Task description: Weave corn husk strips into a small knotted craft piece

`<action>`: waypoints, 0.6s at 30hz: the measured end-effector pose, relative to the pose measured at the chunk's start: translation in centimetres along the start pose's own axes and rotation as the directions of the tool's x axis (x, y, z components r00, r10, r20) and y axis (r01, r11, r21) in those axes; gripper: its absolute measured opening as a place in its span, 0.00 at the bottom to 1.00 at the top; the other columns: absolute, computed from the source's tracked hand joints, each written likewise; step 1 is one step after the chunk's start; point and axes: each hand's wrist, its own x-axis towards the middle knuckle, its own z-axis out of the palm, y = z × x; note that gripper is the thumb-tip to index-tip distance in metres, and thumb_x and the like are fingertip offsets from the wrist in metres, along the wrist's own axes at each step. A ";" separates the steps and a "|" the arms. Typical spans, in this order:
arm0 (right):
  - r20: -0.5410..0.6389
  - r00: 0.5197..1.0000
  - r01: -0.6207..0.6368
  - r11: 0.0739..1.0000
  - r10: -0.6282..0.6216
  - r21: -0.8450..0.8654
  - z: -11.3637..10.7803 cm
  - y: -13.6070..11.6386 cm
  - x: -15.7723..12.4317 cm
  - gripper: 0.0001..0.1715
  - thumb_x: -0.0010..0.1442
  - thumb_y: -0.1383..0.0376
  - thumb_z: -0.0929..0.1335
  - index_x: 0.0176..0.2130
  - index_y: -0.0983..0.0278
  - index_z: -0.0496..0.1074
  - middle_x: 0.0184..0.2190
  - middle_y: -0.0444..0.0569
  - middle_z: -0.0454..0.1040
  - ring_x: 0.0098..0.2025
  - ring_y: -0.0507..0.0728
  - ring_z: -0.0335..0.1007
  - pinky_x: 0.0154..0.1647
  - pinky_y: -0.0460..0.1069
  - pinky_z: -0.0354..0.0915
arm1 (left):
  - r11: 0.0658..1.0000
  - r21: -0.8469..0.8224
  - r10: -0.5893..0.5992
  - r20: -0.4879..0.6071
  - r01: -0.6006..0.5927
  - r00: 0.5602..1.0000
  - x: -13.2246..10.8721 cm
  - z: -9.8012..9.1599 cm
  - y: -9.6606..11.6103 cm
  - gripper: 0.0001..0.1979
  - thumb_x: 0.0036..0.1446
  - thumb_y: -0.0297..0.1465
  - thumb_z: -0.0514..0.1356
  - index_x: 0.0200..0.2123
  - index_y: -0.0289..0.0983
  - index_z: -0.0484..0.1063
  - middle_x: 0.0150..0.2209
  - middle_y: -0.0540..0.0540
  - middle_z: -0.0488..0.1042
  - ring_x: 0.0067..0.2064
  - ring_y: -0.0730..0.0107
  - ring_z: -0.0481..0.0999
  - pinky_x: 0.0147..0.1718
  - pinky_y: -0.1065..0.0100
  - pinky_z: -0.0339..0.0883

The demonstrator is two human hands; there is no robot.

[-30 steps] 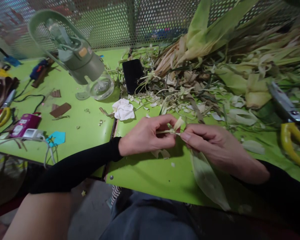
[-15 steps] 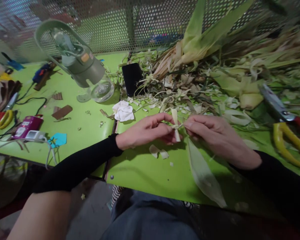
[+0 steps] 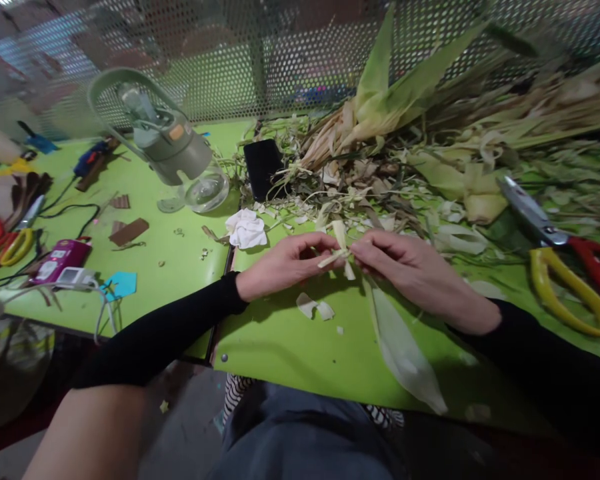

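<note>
My left hand (image 3: 285, 267) and my right hand (image 3: 415, 273) meet over the green table (image 3: 290, 347), both pinching a small knotted piece of pale corn husk (image 3: 341, 248). The husk piece stands as a short strip crossed by a thin tie, held between the fingertips of both hands. A long pale green husk leaf (image 3: 403, 347) lies on the table under my right wrist. Two small husk scraps (image 3: 314, 308) lie just below my left hand.
A big heap of husks and leaves (image 3: 430, 153) fills the back right. Yellow and red shears (image 3: 565, 267) lie at the right. A black phone (image 3: 263, 167), a crumpled tissue (image 3: 247, 229), a green fan (image 3: 155, 133), and tools with cables (image 3: 40, 247) sit to the left.
The husk strip has turned from lying flat between my fingers to standing upright, then tilted, with the tie pulled across it. Both hands shifted slightly up the table.
</note>
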 end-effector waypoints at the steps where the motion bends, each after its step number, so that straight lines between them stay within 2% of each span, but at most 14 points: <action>1: -0.040 0.999 0.012 1.000 -0.012 0.001 0.0 0.0 0.0 0.24 0.68 0.46 0.65 0.30 0.60 0.68 0.24 0.42 0.65 0.25 0.52 0.58 0.26 0.49 0.56 | 1.000 0.020 0.018 -0.029 -0.018 0.999 0.0 0.0 0.1 0.15 0.57 0.38 0.69 0.36 0.33 0.71 0.27 0.56 0.69 0.22 0.87 0.60 0.20 0.77 0.54; 3: -0.135 0.989 0.057 0.998 -0.057 -0.010 -0.1 0.1 0.1 0.19 0.68 0.47 0.64 0.40 0.60 0.71 0.31 0.45 0.71 0.30 0.54 0.64 0.28 0.49 0.60 | 0.999 0.029 0.036 -0.065 -0.034 0.997 -0.1 0.0 0.3 0.17 0.57 0.41 0.69 0.35 0.34 0.70 0.26 0.57 0.68 0.21 0.87 0.59 0.19 0.77 0.53; 5: -0.173 0.975 0.127 0.988 -0.141 -0.092 -0.2 0.0 0.1 0.21 0.66 0.46 0.67 0.45 0.59 0.71 0.38 0.49 0.74 0.34 0.56 0.68 0.31 0.51 0.64 | 1.000 0.011 0.011 -0.072 -0.010 0.997 -0.2 0.0 0.5 0.18 0.58 0.43 0.68 0.35 0.35 0.69 0.24 0.58 0.66 0.20 0.86 0.60 0.18 0.77 0.53; 8: -0.127 0.959 0.216 0.944 -0.253 -0.249 -0.2 -0.1 0.0 0.19 0.63 0.47 0.70 0.42 0.59 0.74 0.39 0.52 0.77 0.36 0.59 0.70 0.34 0.53 0.67 | 0.998 -0.009 -0.063 -0.054 0.063 0.997 -0.2 0.2 0.5 0.18 0.61 0.45 0.64 0.35 0.35 0.68 0.24 0.57 0.67 0.20 0.85 0.63 0.17 0.77 0.56; 12: -0.149 0.943 0.246 0.926 -0.297 -0.288 -0.2 0.0 -0.1 0.12 0.68 0.55 0.66 0.37 0.58 0.76 0.33 0.50 0.78 0.35 0.60 0.73 0.38 0.55 0.67 | 0.997 -0.026 -0.079 -0.031 0.078 0.996 -0.1 0.4 0.2 0.19 0.57 0.44 0.68 0.37 0.34 0.70 0.28 0.54 0.72 0.22 0.85 0.65 0.19 0.78 0.60; 15: -0.147 0.939 0.255 0.914 -0.312 -0.314 -0.1 0.0 -0.1 0.09 0.66 0.57 0.68 0.41 0.57 0.76 0.39 0.53 0.79 0.39 0.62 0.74 0.38 0.56 0.68 | 0.995 -0.065 -0.078 -0.025 0.076 0.997 -0.1 0.6 0.2 0.22 0.51 0.44 0.71 0.35 0.33 0.70 0.29 0.53 0.73 0.22 0.85 0.66 0.18 0.77 0.60; 18: -0.110 0.928 0.307 0.899 -0.355 -0.312 0.0 0.0 -0.1 0.09 0.65 0.57 0.69 0.43 0.57 0.76 0.42 0.53 0.79 0.44 0.64 0.74 0.42 0.58 0.68 | 0.995 -0.061 -0.077 -0.037 0.074 0.996 -0.2 0.8 0.2 0.21 0.51 0.43 0.71 0.36 0.32 0.71 0.27 0.55 0.70 0.22 0.85 0.64 0.18 0.77 0.58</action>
